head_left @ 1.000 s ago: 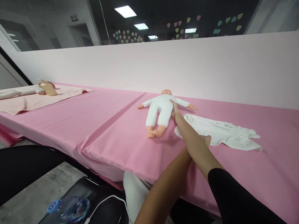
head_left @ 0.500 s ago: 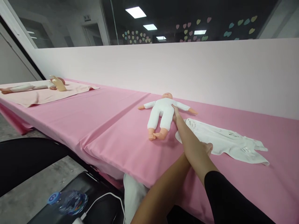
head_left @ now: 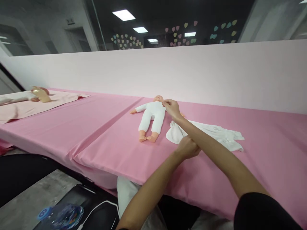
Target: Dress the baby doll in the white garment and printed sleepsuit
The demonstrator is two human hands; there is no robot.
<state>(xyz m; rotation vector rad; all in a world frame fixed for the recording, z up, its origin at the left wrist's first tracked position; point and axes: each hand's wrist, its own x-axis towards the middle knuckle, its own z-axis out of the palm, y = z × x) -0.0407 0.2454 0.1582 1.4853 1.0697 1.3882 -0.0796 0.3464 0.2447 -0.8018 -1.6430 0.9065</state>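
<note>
Toward the left end of the pink-covered table (head_left: 100, 124), a peach towel (head_left: 63, 102) lies along the far side, bearing a second doll (head_left: 16, 96), partly out of view, and a yellowish bottle (head_left: 42, 95). Below the near edge, a clear water bottle (head_left: 66, 216) with a blue cap lies on a black chair (head_left: 92, 199), beside a white cable (head_left: 105, 202). Further right on the table, the doll (head_left: 155, 110) in a white suit lies on its back, head toward the far edge and feet toward the near edge. The right hand (head_left: 171, 108) is at its shoulder, hiding most of one arm; thumb and forefinger are drawn close together, but whether they touch or pinch anything I cannot tell. The left hand (head_left: 187, 148) is nearer the near edge, by the right forearm, its fingers curled in; their tips are hidden, so any grip cannot be told. Behind both forearms, a white garment (head_left: 216, 130) lies spread flat, stretching along the table to the doll's right.
</note>
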